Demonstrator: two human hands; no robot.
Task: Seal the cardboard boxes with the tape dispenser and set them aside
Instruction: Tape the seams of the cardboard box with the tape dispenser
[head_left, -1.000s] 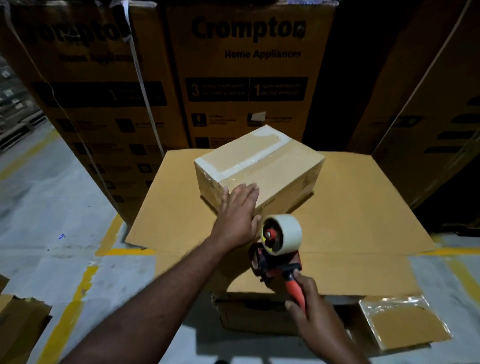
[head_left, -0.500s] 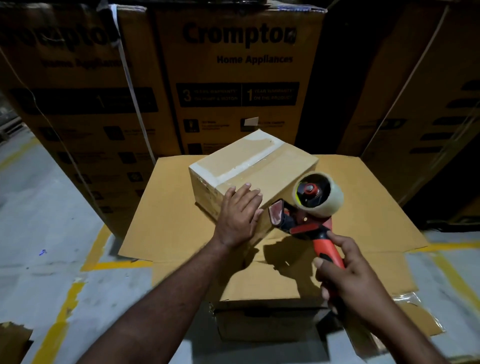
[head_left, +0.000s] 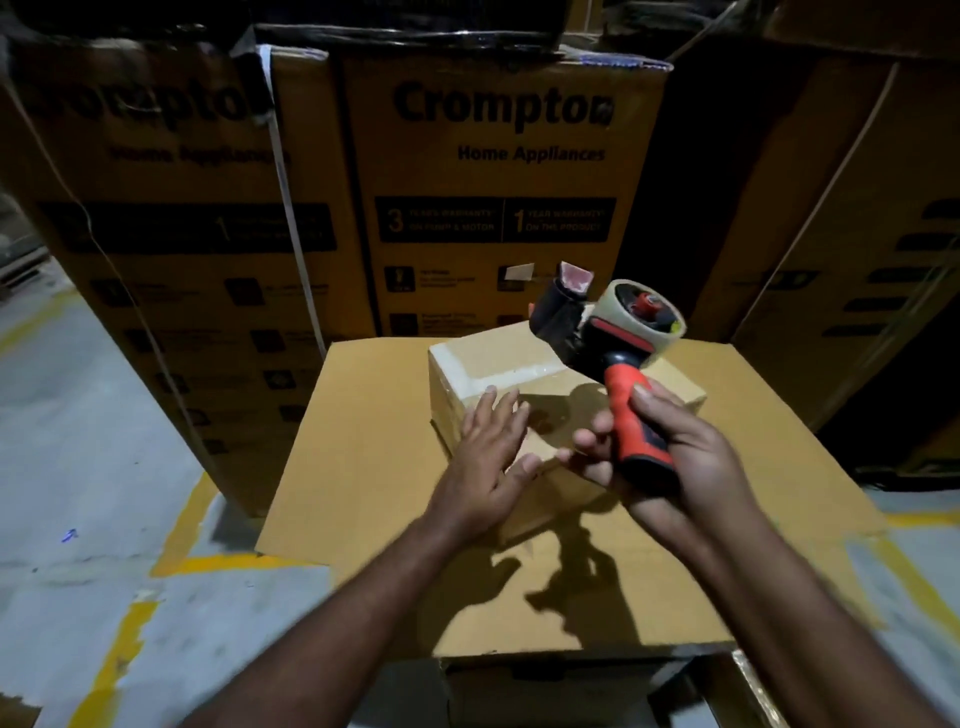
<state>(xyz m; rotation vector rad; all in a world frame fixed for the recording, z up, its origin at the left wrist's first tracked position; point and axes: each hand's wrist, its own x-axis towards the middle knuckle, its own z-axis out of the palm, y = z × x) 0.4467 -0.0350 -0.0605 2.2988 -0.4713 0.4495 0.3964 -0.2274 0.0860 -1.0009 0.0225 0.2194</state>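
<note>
While spread left grip (head_left: 485, 462) lies on brown cardboard box (head_left: 493, 358) | right grip (head_left: 680, 457) clasps red-handled tape dispenser (head_left: 608, 332) | risk: box slips, tape skews

We read the small box (head_left: 493, 349) as smooth, matt brown cardboard; the tape strip (head_left: 519, 373) on its top is pale and faintly glossy; the tape dispenser (head_left: 597, 332) has a black and red plastic frame; its handle (head_left: 636, 421) is matt orange; the tape roll (head_left: 613, 306) is glossy and translucent; the sheet (head_left: 363, 467) beneath is matt cardboard; the far cartons (head_left: 498, 249) are printed cardboard; the floor (head_left: 78, 441) is rough grey concrete with worn yellow paint.
</note>
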